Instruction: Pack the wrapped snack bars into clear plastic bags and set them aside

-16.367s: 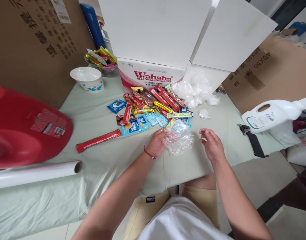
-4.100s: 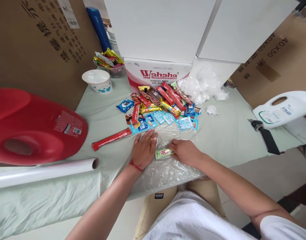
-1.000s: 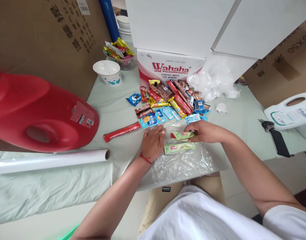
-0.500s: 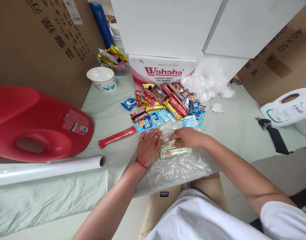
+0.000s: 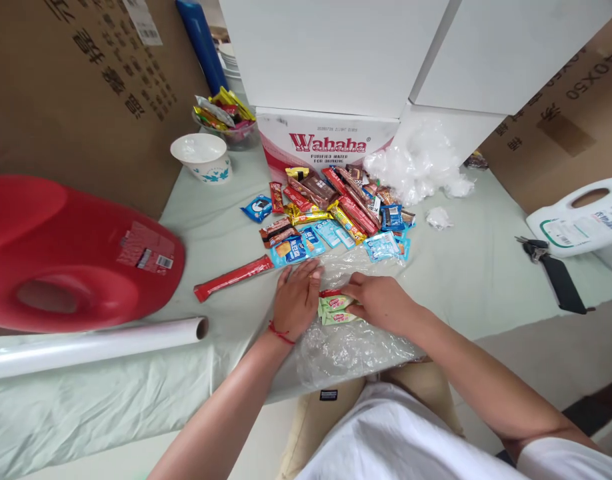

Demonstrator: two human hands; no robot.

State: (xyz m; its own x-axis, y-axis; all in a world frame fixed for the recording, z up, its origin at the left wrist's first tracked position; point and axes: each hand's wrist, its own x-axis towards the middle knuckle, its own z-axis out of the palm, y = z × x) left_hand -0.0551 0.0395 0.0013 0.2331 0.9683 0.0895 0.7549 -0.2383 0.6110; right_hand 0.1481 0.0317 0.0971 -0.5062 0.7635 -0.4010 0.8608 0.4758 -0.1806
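Green-wrapped bars (image 5: 337, 319) on clear film (image 5: 346, 353) at lower centre, right hand (image 5: 383, 303) holding them in a narrow grip, left hand (image 5: 297, 300) palm-down, grip unclosed, cloth-covered bench (image 5: 476, 280), floor (image 5: 526, 353) lower right, brown cardboard (image 5: 61, 107) upper left, snack heap (image 5: 353, 212) beyond, Wahaha carton (image 5: 331, 142) backing it, red jug (image 5: 93, 260) left.

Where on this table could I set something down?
Bare cloth shows between the small plastic wad and the black-handled tool, and between the paper cup and the long red packet. It's crowded in the middle: the snack pile, the right hand on green bars, the left hand at plastic film.
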